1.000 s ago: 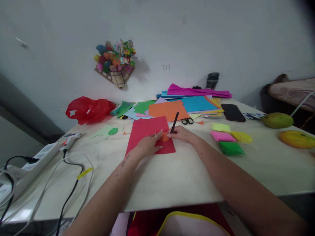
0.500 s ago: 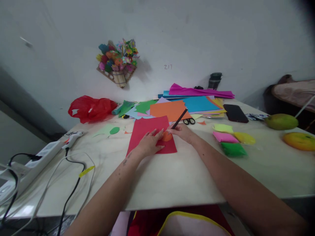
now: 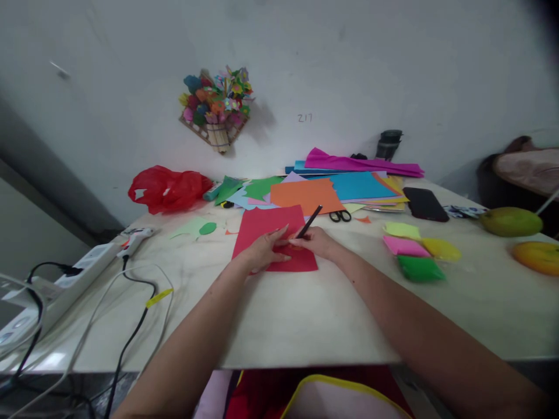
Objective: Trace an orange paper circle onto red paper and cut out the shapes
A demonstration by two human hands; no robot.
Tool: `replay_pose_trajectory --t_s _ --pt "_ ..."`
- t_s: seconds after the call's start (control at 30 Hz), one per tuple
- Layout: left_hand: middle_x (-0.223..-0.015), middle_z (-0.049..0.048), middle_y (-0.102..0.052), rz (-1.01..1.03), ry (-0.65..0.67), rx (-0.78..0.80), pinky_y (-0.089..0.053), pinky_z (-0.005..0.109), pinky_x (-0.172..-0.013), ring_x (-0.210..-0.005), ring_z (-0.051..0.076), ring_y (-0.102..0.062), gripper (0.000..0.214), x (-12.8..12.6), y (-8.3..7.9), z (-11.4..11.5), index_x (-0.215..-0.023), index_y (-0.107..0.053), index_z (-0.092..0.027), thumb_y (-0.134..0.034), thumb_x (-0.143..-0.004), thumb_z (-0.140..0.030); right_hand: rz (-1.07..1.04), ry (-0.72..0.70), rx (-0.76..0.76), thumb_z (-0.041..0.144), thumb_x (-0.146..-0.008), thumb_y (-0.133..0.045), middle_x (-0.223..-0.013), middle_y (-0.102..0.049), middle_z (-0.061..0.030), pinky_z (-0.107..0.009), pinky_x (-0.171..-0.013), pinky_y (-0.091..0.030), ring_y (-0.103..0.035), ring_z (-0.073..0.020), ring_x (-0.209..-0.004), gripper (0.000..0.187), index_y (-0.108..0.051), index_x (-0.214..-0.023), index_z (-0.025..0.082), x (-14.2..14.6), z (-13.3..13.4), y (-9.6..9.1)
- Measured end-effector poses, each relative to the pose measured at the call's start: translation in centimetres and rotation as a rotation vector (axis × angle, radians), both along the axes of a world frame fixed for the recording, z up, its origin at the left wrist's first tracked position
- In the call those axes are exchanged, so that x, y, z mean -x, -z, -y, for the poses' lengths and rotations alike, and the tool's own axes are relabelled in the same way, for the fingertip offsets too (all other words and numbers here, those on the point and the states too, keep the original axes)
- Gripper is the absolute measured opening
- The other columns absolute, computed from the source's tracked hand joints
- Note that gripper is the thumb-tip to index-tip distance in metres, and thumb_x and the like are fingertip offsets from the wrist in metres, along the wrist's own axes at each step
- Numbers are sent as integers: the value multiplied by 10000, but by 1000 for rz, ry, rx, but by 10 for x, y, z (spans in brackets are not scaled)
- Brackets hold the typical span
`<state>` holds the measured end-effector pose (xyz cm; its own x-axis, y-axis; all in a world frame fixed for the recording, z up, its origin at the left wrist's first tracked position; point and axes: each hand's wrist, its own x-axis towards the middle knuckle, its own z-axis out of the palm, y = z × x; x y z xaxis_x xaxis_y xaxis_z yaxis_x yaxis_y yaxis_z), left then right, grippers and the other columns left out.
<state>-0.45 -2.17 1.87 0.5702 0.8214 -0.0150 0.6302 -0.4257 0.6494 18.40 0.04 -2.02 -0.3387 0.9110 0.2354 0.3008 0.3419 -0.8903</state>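
A sheet of red paper lies on the table in front of me. My left hand rests on it with fingers spread, pressing beside a small orange paper circle that is mostly hidden between my hands. My right hand is closed around a dark pencil, which slants up to the right. Its tip is by the circle, hidden behind my fingers. Beyond the red sheet is orange paper, with black-handled scissors at its right corner.
Stacked coloured sheets lie at the back, left of a phone. Clay packets, including a green packet, sit right of my arm. To the left are a red plastic bag, a glue gun, a power strip and loose cables.
My right hand and the pencil have shifted around the circle, and the pencil sits lower. My left hand has turned slightly, and more of the circle is covered. The whole view has shifted a little.
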Motion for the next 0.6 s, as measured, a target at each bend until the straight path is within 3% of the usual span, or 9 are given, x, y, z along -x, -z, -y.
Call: replay_pose_trajectory --t_s 0.6 --pt "-1180 3 -557 84 -3 80 -382 290 -909 -1071 172 -505 839 2 2 -3 -1354 -199 -277 -666 -657 -269 136 20 -114 392 -689 -583 -786 -673 -59 -292 -677 -461 -603 -179 -732 258 -666 -763 159 3 -3 3"
